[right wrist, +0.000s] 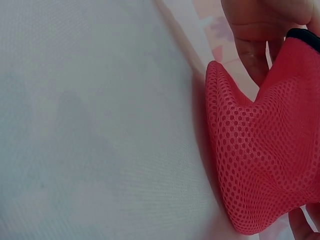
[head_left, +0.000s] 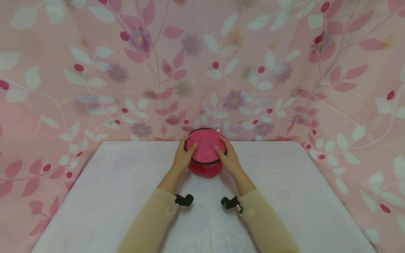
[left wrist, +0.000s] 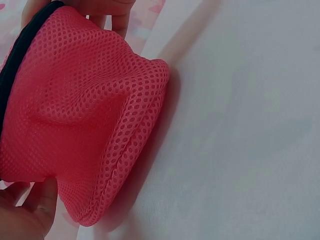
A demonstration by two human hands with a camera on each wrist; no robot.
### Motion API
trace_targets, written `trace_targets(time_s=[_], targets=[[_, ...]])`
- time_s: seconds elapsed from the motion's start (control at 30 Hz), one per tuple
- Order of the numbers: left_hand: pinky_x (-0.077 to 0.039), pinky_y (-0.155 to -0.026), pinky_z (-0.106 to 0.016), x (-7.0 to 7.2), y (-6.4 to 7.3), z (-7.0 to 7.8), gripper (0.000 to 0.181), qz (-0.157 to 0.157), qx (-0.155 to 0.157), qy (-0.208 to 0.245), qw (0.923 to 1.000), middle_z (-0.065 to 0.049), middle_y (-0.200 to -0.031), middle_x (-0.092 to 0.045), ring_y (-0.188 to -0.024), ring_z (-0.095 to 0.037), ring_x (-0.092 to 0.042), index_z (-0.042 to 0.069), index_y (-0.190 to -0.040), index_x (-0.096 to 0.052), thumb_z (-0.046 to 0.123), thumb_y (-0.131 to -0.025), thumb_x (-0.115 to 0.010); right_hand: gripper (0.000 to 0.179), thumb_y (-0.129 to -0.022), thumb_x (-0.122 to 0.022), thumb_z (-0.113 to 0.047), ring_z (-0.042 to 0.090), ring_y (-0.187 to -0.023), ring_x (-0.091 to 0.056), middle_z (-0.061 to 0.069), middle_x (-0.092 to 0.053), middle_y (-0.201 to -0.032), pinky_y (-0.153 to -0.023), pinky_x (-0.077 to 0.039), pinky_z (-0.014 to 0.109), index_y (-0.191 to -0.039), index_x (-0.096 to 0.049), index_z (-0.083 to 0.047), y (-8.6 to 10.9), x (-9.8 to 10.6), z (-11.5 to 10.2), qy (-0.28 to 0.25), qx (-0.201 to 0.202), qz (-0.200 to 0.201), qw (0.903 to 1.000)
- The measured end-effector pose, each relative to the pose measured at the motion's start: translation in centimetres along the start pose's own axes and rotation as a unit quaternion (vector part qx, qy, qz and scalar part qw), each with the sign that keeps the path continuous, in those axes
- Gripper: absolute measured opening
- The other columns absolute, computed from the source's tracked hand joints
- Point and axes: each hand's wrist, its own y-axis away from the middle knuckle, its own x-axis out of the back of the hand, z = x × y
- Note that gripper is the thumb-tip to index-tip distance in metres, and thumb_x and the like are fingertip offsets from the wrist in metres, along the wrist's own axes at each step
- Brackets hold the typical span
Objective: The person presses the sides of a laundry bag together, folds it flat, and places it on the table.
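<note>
A pink-red mesh bag [head_left: 205, 147], rounded with black edging and a small white tab [head_left: 218, 130] at its top, is held at the far edge of the table. My left hand [head_left: 183, 156] grips its left side and my right hand [head_left: 230, 158] its right side. Both thumbs lie on the near face, while the other fingers go round the sides and are partly hidden. In the left wrist view, the lower part of the mesh bag [left wrist: 95, 110] sags in soft folds beside the white cloth. The right wrist view shows similar creased mesh.
A white cloth [head_left: 126, 196] covers the table. Pink floral fabric [head_left: 202, 70] hangs behind it and along both sides. Small black devices [head_left: 184, 200] are worn at both wrists, over beige sleeves [head_left: 152, 218].
</note>
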Motion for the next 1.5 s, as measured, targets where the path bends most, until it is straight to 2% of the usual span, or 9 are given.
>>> trace_targets(time_s=[0.2,0.33,0.57,0.8,0.97,1.2,1.4,1.5], targets=[[-0.015,-0.121,-0.047,-0.3,0.1,0.0,0.059,-0.007,0.005,0.008,0.9999,-0.017,-0.165,-0.018,-0.152,-0.030,-0.017,0.012,-0.151,-0.040,0.029,-0.099,-0.064,0.059,-0.103,-0.057,-0.032,0.033,-0.148,-0.026,0.017,-0.031,-0.159,-0.119,-0.021,0.052,-0.155,-0.035,-0.014,0.1,-0.2,-0.1,-0.013,-0.011,-0.010,0.9998],[-0.014,-0.122,-0.047,-0.4,0.4,0.2,0.059,-0.007,0.009,0.004,0.9999,-0.013,-0.166,-0.016,-0.152,-0.030,-0.016,0.016,-0.150,-0.041,0.029,-0.098,-0.065,0.060,-0.103,-0.057,-0.030,0.034,-0.148,-0.025,0.019,-0.030,-0.159,-0.119,-0.019,0.054,-0.156,-0.035,-0.011,0.1,-0.2,-0.1,-0.027,-0.002,-0.010,0.9996],[-0.014,-0.122,-0.047,-0.5,0.9,0.7,0.060,-0.017,0.013,-0.009,0.9997,-0.010,-0.167,-0.011,-0.152,-0.028,-0.013,0.019,-0.152,-0.039,0.032,-0.099,-0.064,0.059,-0.103,-0.055,-0.034,0.030,-0.148,-0.027,0.013,-0.030,-0.160,-0.119,-0.021,0.052,-0.156,-0.034,-0.017,0.3,-0.2,-0.2,-0.013,-0.010,-0.006,0.9999],[-0.020,-0.120,-0.047,-0.4,1.5,1.1,0.061,-0.017,0.007,-0.002,0.9998,-0.011,-0.166,-0.017,-0.151,-0.028,-0.021,0.023,-0.152,-0.037,0.030,-0.098,-0.064,0.059,-0.103,-0.055,-0.036,0.028,-0.148,-0.027,0.010,-0.030,-0.160,-0.119,-0.023,0.051,-0.156,-0.033,-0.021,0.6,0.0,-0.7,-0.010,-0.010,-0.009,0.9999],[-0.021,-0.120,-0.047,-0.5,1.8,1.6,0.061,-0.014,0.003,0.001,0.9999,-0.011,-0.165,-0.021,-0.149,-0.027,-0.025,0.025,-0.152,-0.037,0.028,-0.098,-0.065,0.058,-0.103,-0.055,-0.033,0.028,-0.148,-0.027,0.010,-0.030,-0.160,-0.119,-0.022,0.049,-0.155,-0.034,-0.020,0.5,0.2,-0.7,-0.007,0.009,-0.005,0.9999],[-0.026,-0.118,-0.047,-0.5,2.2,2.3,0.060,-0.013,-0.006,-0.007,0.9999,-0.010,-0.157,-0.036,-0.144,-0.027,-0.035,0.026,-0.152,-0.037,0.029,-0.099,-0.064,0.059,-0.103,-0.057,-0.031,0.031,-0.147,-0.028,0.014,-0.031,-0.159,-0.118,-0.023,0.053,-0.155,-0.035,-0.015,0.4,0.7,-1.0,-0.012,0.042,-0.011,0.9990],[-0.027,-0.117,-0.049,-0.4,2.5,2.5,0.061,-0.020,-0.035,-0.018,0.9990,-0.012,-0.156,-0.036,-0.143,-0.029,-0.036,0.021,-0.154,-0.035,0.026,-0.099,-0.063,0.061,-0.103,-0.056,-0.032,0.030,-0.147,-0.028,0.012,-0.031,-0.160,-0.118,-0.024,0.052,-0.157,-0.032,-0.016,0.7,1.1,-1.4,0.022,0.051,-0.023,0.9982],[-0.027,-0.117,-0.047,-0.4,2.6,2.6,0.060,-0.018,-0.040,-0.025,0.9987,-0.012,-0.155,-0.037,-0.143,-0.027,-0.036,0.020,-0.153,-0.036,0.025,-0.100,-0.063,0.062,-0.103,-0.055,-0.034,0.029,-0.147,-0.028,0.011,-0.031,-0.160,-0.118,-0.025,0.052,-0.157,-0.031,-0.017,0.8,1.3,-1.5,0.043,0.055,-0.029,0.9971]])
